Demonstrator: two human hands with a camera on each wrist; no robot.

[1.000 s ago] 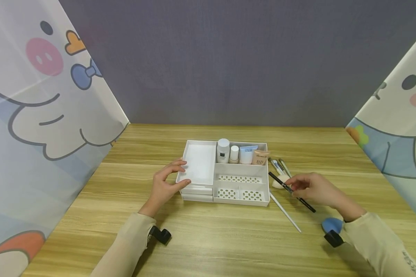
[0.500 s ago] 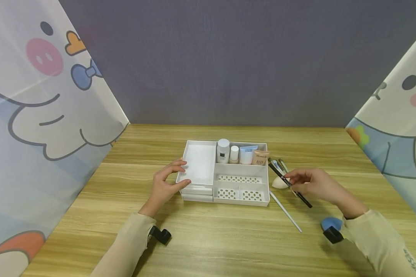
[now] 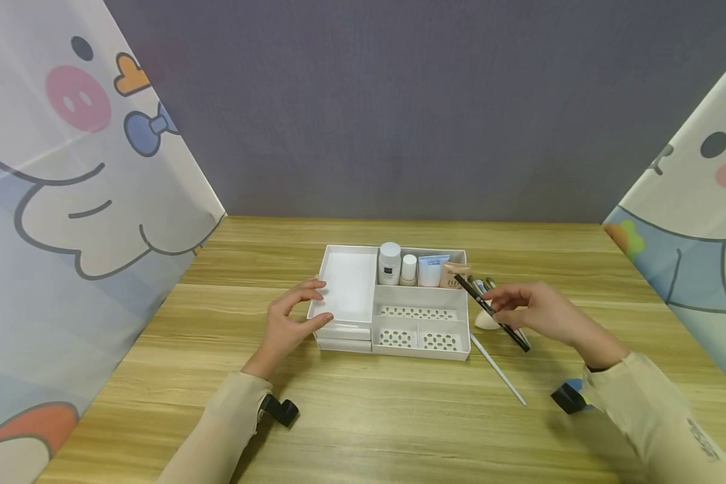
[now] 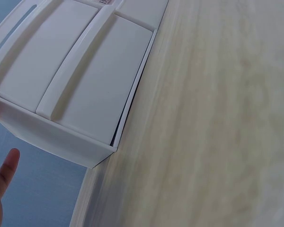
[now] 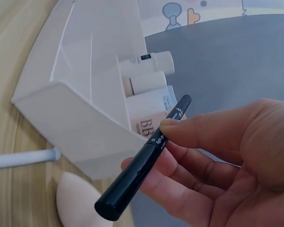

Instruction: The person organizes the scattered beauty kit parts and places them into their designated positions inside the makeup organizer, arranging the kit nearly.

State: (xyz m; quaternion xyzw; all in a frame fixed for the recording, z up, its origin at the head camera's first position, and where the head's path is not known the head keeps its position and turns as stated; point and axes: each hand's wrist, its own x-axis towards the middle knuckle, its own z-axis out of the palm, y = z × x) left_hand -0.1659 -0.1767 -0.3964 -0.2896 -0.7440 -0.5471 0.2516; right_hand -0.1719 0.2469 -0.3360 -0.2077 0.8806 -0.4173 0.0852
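Note:
My right hand (image 3: 541,316) pinches a slim black makeup pencil (image 5: 130,177) between thumb and fingers. The pencil slants in the air beside the right wall of a white desktop organizer (image 3: 420,296). Small pale print shows on its barrel in the right wrist view. My left hand (image 3: 287,326) rests at the organizer's left side, fingers spread and lightly bent, holding nothing. In the organizer's back compartment stand a white bottle (image 3: 390,265), a smaller white-capped bottle (image 3: 408,269), a blue-and-white tube (image 3: 432,270) and a tan BB tube (image 3: 454,274). Its front compartments hold nothing.
A thin white stick (image 3: 498,370) lies on the wooden table (image 3: 393,430) near the organizer's front right corner. A cream makeup sponge (image 5: 75,201) and several brushes (image 3: 490,285) are partly hidden by the right hand. A blue item (image 3: 575,384) shows beside the right wrist camera.
My right hand has moved left and slightly away from me, carrying the black makeup pencil up to the organizer's right wall. The left hand has stayed in place.

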